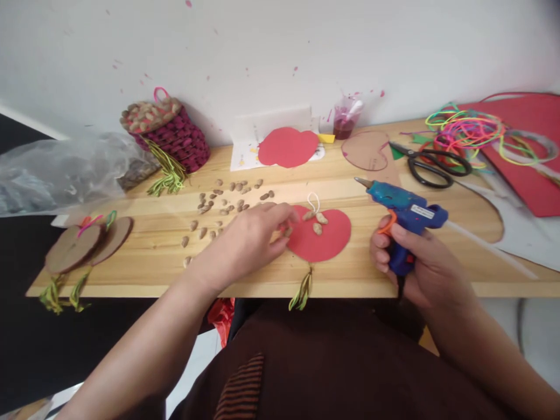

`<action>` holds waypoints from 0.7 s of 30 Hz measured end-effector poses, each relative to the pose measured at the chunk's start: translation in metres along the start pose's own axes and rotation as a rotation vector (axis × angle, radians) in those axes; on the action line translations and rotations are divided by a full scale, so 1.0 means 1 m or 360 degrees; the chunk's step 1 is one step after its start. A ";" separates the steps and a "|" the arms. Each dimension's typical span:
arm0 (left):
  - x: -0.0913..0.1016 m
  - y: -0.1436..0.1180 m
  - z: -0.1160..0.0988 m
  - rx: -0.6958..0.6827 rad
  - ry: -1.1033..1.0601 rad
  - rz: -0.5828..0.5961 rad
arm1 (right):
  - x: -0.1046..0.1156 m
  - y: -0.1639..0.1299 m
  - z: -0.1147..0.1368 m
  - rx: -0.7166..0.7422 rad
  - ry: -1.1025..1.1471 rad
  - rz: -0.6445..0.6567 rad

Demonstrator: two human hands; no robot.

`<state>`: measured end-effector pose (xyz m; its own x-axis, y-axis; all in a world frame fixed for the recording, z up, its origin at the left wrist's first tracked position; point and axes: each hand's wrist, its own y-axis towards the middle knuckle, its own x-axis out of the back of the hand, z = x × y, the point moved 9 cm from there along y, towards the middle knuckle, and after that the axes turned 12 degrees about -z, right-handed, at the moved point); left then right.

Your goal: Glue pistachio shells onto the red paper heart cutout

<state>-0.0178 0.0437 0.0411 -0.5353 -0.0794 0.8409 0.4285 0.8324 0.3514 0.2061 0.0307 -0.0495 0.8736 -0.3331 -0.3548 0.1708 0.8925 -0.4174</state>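
Ok, R hand [431, 271] w/ 1 glue gun [400, 204]; 3 peanuts [322, 219] by loop [318, 203].

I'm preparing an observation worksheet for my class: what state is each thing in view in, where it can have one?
Glue gun: gripped in the right hand
Near red card: flat, peanuts on it
Far red card: bare
Loose peanuts: scattered
Basket: topped with peanuts
Cup: partly filled
String: tangled
Scissors: lying unheld; blade opening unclear
Plastic bag: crumpled

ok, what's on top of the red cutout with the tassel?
On the red cutout: a few peanuts, near a white loop. The left hand covers part of its left edge; anything beneath can't be seen.
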 end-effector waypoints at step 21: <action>-0.044 0.031 -0.016 -0.0128 -0.0081 0.0125 | -0.001 -0.002 0.000 -0.0026 0.0013 0.0061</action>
<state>0.0313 0.0645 0.0214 -0.5333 0.0137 0.8458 0.5265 0.7880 0.3192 0.2048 0.0288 -0.0486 0.8755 -0.3016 -0.3776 0.1299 0.8995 -0.4172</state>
